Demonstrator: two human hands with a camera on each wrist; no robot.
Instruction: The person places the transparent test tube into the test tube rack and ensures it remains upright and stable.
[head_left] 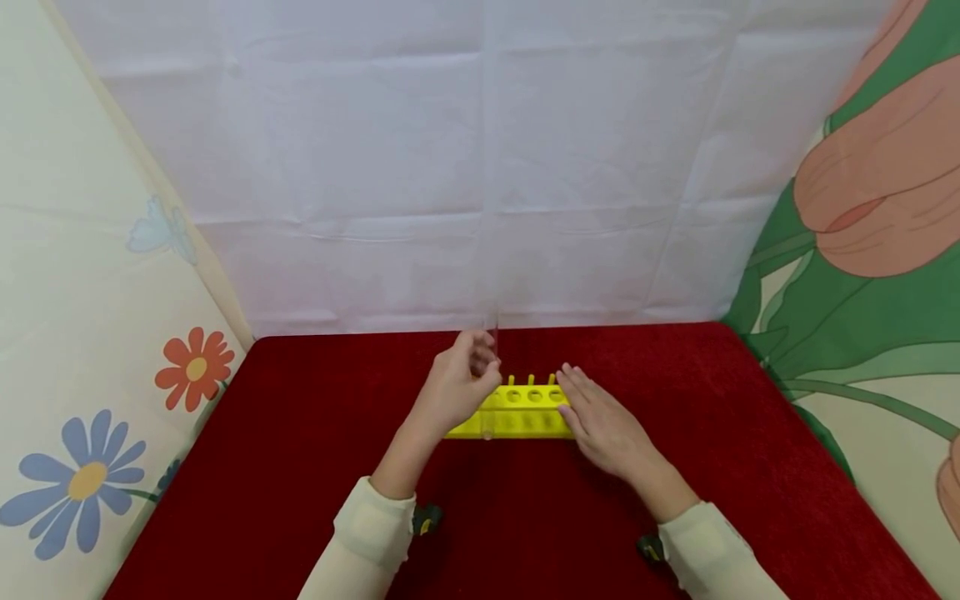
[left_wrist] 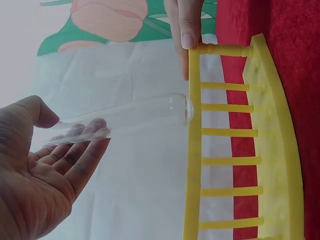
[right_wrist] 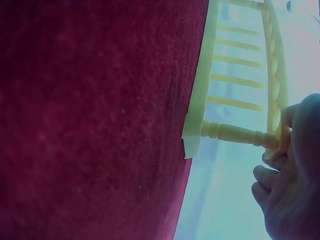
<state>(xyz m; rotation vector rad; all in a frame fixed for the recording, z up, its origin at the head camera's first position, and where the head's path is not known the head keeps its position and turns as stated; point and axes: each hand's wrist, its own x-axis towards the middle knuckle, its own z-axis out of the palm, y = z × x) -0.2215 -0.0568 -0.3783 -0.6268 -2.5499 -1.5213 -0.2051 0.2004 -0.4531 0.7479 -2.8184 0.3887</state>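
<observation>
In the head view a yellow test tube rack (head_left: 534, 423) stands on the table. My left hand (head_left: 457, 382) pinches a clear test tube (left_wrist: 145, 114) near its upper end, thumb opposite the fingers. The tube's rounded bottom is at the rack's top plate in the left wrist view; whether it has entered a hole I cannot tell. My right hand (head_left: 603, 425) holds the right end of the top plate, with thumb and fingers on different sides of it. A faint clear rounded shape (head_left: 487, 432) shows at the rack's lower front. My left hand hides the rack's left end.
A red cloth (head_left: 750, 467) covers the table. Behind it hangs a white creased sheet (head_left: 390, 167). Flower-printed panels stand at the left (head_left: 90, 350) and right (head_left: 885, 317). Upright pegs (head_left: 531, 380) rise behind the rack's holes.
</observation>
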